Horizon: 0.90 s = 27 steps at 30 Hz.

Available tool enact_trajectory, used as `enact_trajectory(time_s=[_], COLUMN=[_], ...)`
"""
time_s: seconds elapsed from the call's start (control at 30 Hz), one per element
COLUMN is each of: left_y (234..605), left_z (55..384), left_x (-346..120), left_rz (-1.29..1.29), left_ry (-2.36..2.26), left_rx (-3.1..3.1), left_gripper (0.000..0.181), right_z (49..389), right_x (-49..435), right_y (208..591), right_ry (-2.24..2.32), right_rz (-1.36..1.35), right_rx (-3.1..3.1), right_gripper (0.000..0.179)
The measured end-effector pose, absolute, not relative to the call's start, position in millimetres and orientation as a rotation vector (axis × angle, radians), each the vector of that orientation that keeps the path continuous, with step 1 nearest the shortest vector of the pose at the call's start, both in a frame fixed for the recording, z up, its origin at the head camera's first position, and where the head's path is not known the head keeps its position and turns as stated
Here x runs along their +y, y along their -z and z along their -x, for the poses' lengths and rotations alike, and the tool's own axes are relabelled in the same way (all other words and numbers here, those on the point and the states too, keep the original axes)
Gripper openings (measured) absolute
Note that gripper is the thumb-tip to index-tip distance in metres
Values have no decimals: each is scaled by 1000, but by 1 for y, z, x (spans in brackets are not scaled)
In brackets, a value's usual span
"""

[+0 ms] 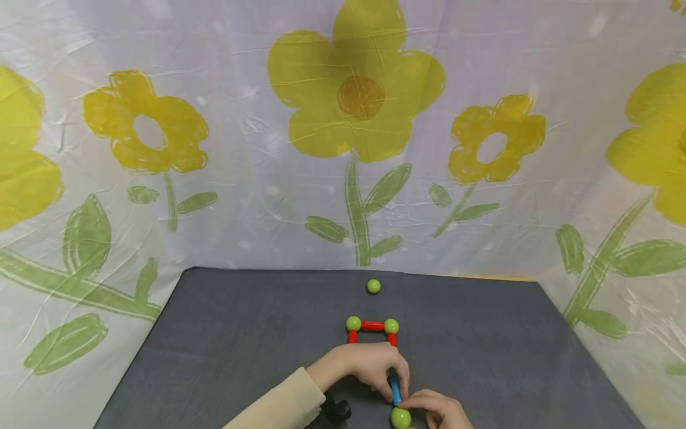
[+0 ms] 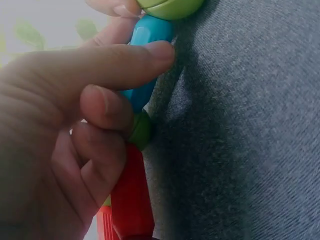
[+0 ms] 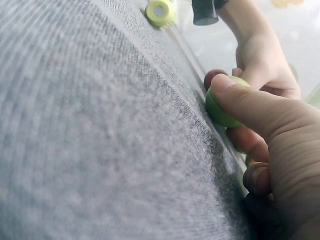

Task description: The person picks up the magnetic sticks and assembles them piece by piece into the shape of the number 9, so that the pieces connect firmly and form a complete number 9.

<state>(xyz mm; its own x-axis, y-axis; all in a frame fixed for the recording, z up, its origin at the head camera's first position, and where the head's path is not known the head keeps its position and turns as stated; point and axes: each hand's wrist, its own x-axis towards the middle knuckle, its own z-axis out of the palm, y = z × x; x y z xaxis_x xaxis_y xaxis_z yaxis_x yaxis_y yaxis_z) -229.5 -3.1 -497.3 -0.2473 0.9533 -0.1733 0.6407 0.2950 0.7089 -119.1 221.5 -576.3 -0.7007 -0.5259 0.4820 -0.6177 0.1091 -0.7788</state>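
Observation:
My left hand (image 1: pixel 375 364) pinches a blue rod (image 1: pixel 395 390) between thumb and fingers. One end of the rod meets a green ball (image 1: pixel 401 418), which the right hand (image 1: pixel 440 409) pinches. In the left wrist view, the blue rod (image 2: pixel 150 30) lies in line between that ball (image 2: pixel 172 7) and another green ball (image 2: pixel 142 131), with a red rod (image 2: pixel 132 195) beyond. Farther back, two green balls are joined by a red rod (image 1: pixel 372 326), and more red rods run from them under my left hand. The right thumb lies over the green ball (image 3: pixel 220 112) in the right wrist view.
A loose green ball (image 1: pixel 373 286) lies near the dark table's (image 1: pixel 257 322) back edge. In the right wrist view, a green ball (image 3: pixel 160 12) shows a round hole. A black device (image 1: pixel 336 411) is at the left wrist. Behind hangs a flower-printed cloth (image 1: pixel 241 196).

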Motion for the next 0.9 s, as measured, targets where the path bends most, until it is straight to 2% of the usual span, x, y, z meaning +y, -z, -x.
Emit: enact_trajectory(time_s=[0.17,0.33,0.47,0.6,0.7,0.9], left_y=[491,476,469,477,490,525], left_z=[229,233,242,246,243,236], left_x=[-5,-20,-48,-78,-95,-112], left_rz=[-1434,-1459,-1326,-1147,-953,-726], left_ry=[-679,-721,-976,-1219,-1331,-1320], left_rx=[1997,2070,2171,2386,2518,2482], left_gripper=[20,30,31,33,49,98], right_z=[118,116,114,113,113,113], right_x=[222,221,220,221,222,221], right_y=[575,574,572,567,564,561], right_ry=[-1693,-1691,-1688,-1728,-1742,-1764], right_rz=[-1151,-1116,-1074,-1000,-965,-924], right_rx=[-2300,-2338,-2379,-2467,-2528,-2589], right_gripper=[48,46,40,32,30,27])
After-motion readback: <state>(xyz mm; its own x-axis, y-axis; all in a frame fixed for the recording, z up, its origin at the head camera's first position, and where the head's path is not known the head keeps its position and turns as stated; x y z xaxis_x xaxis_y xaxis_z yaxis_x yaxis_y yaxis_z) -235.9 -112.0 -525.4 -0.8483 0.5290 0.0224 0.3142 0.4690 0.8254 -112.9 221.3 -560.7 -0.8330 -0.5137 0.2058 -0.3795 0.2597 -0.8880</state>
